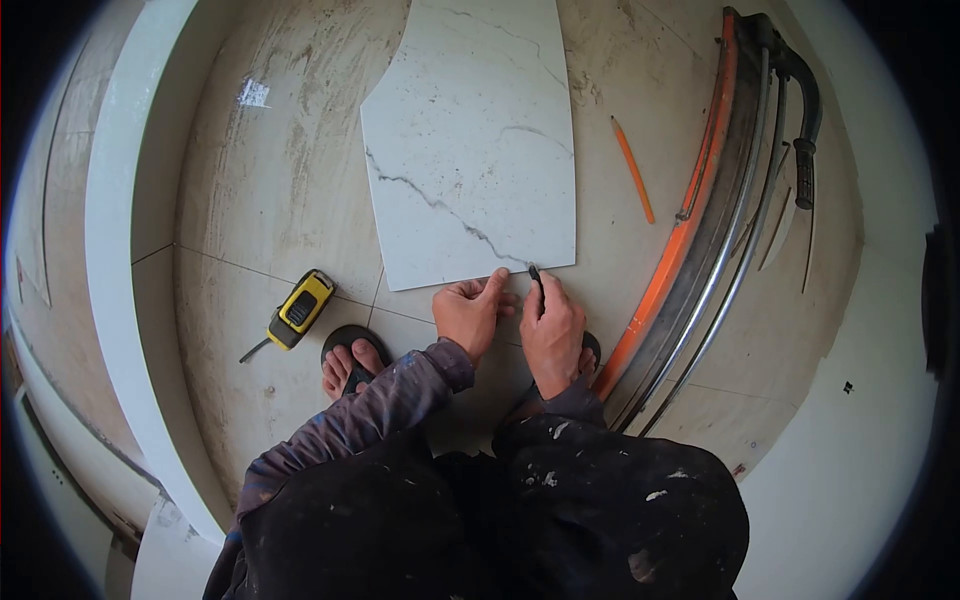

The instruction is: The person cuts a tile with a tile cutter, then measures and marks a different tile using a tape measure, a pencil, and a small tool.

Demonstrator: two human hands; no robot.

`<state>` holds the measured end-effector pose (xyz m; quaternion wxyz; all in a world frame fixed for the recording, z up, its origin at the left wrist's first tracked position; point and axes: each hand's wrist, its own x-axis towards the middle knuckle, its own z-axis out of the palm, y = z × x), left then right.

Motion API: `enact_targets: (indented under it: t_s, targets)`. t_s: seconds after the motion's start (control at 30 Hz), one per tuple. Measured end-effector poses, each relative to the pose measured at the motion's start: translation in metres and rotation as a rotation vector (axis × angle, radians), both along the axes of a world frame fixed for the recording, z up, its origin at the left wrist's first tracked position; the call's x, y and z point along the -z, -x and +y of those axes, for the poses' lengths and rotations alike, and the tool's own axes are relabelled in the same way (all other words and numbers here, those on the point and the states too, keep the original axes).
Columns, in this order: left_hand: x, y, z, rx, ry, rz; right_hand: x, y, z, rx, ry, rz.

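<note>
At six o'clock on the white grey-veined tile (470,150), open left hand (468,315) steadies, right hand (552,325) pinches a slim dark pen (535,273); slippage could skew the line.

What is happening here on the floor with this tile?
A person crouches over a white marbled tile on the floor. The left hand rests its fingertips on the tile's near edge; the right hand holds a dark marker, tip at that edge. A yellow tape measure lies to the left, an orange pencil and a tile cutter to the right.
</note>
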<state>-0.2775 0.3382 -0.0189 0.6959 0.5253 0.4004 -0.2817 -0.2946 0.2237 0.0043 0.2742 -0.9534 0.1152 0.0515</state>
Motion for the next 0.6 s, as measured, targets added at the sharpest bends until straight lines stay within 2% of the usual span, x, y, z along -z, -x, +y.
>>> enact_targets:
  t_s: [0.43,0.53,0.6]
  targets:
    - [-0.0022,0.0011,-0.0029,-0.008,-0.007,0.017,0.0005,0.0056,-0.0035,0.022,-0.003,0.011]
    - [-0.0011,0.0009,-0.0007,-0.002,-0.002,0.010,0.0000,0.0048,-0.0039,0.044,-0.088,0.035]
    - [-0.0008,0.0019,-0.0002,-0.007,0.018,0.006,0.0007,0.0042,-0.0043,0.102,-0.164,-0.096]
